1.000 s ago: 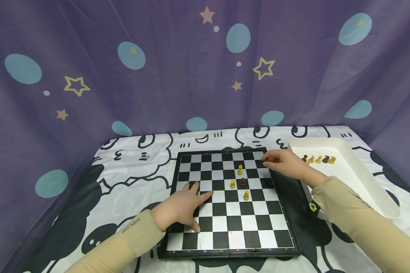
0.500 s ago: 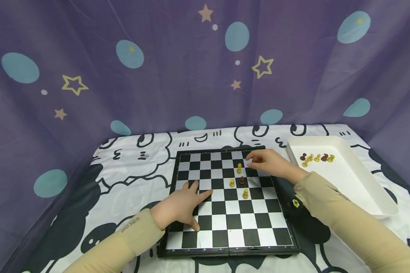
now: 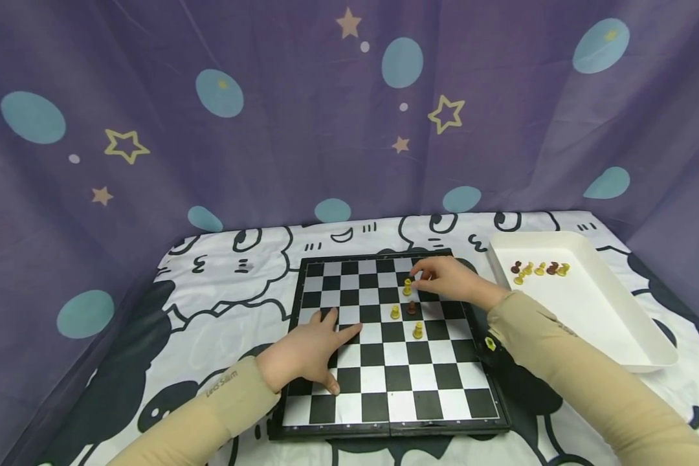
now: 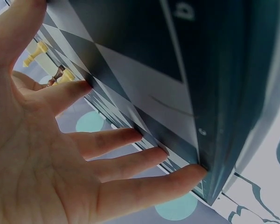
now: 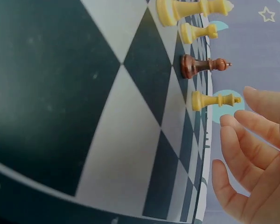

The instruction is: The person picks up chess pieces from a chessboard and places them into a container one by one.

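A black-and-white chessboard (image 3: pixel 375 382) lies in front of me, with several pieces standing on its right half. My left hand (image 3: pixel 309 353), fingers spread, rests on the board's left side; its fingertips (image 4: pixel 196 171) are at the squares in the left wrist view. My right hand (image 3: pixel 450 279) hovers at the far right squares, thumb and index apart beside the top of a yellow king (image 5: pixel 217 100). It holds nothing. In the right wrist view, a dark brown bishop (image 5: pixel 203 66), a yellow rook (image 5: pixel 198 32) and a larger yellow piece (image 5: pixel 191 10) stand nearby.
Right of the board stands a white tray (image 3: pixel 606 317), with several yellow and brown chess pieces (image 3: pixel 540 268) lying near its far left corner. A cartoon-print cloth (image 3: pixel 233 278) covers the table, and a purple curtain (image 3: pixel 303 129) hangs behind it.
My right hand has moved left from the board's right edge to the far yellow king. My left hand and the standing pieces have kept their places.
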`<state>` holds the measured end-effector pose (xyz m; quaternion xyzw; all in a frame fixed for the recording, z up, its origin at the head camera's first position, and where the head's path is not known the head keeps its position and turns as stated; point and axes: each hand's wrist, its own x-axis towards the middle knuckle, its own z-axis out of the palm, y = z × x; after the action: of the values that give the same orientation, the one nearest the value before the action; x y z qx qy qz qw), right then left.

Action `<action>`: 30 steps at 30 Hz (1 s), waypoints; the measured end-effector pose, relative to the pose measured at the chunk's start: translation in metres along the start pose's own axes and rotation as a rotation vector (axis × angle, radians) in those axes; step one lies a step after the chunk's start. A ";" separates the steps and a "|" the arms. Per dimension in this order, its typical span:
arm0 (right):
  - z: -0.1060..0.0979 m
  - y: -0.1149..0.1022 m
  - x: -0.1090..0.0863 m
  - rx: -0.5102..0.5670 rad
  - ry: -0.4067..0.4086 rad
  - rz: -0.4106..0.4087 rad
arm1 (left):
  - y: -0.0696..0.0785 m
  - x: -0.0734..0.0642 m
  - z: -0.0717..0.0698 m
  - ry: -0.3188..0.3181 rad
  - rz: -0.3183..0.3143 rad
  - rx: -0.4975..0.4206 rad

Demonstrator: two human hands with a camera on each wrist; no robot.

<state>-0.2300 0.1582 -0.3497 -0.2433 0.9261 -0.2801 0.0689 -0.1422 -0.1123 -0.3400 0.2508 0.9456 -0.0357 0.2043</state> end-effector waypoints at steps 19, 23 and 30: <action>0.010 0.000 0.012 0.035 -0.031 0.010 | -0.001 0.001 0.000 -0.001 -0.001 -0.026; 0.012 -0.001 0.012 0.043 -0.031 0.005 | -0.001 0.001 0.001 -0.004 0.000 -0.027; 0.015 0.001 0.014 0.045 -0.031 0.000 | 0.000 0.001 0.001 -0.003 -0.003 -0.029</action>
<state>-0.2387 0.1447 -0.3625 -0.2459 0.9184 -0.2972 0.0887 -0.1430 -0.1119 -0.3411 0.2462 0.9461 -0.0225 0.2094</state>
